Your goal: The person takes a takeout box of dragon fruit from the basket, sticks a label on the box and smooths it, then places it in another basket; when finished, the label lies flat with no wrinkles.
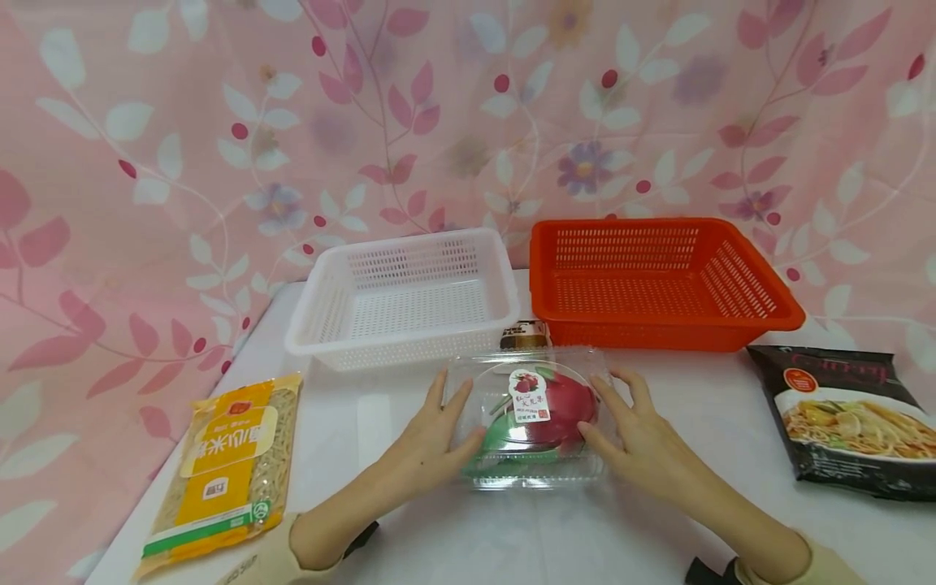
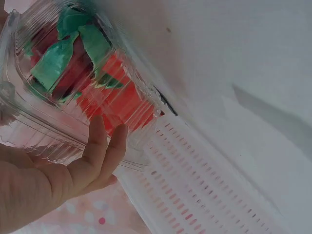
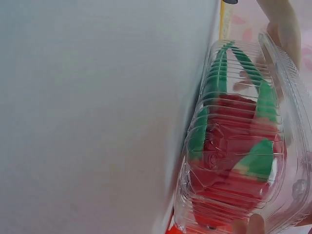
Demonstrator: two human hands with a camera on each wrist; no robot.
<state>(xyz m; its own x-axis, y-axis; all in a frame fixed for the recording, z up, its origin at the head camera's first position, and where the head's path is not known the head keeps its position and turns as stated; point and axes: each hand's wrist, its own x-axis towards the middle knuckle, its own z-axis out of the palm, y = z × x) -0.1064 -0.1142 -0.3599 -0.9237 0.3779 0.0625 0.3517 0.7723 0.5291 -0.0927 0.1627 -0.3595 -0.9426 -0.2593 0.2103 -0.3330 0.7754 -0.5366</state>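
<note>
A clear plastic clamshell box (image 1: 475, 479) is between my two hands, with a red dragon fruit (image 1: 566, 406) and its green leaf tips showing through the lid. On the lid is a white label (image 1: 530, 398) with a fruit picture. My left hand (image 1: 427, 439) holds the box's left side, thumb on the front part and fingers spread toward the back corner; in the left wrist view two fingertips (image 2: 97, 131) lie against the ribbed wall. My right hand (image 1: 643, 439) holds the opposite side the same way. Only its fingertips (image 3: 256, 225) show low in the right wrist view.
Behind the box stand a white basket (image 1: 409, 345) and a red basket (image 1: 658, 335), with a small dark-labelled container (image 1: 524, 335) between them. A yellow noodle pack (image 1: 227, 471) lies left; a black noodle bag (image 1: 848, 422) lies right. Patterned pink cloth (image 1: 468, 106) hangs behind.
</note>
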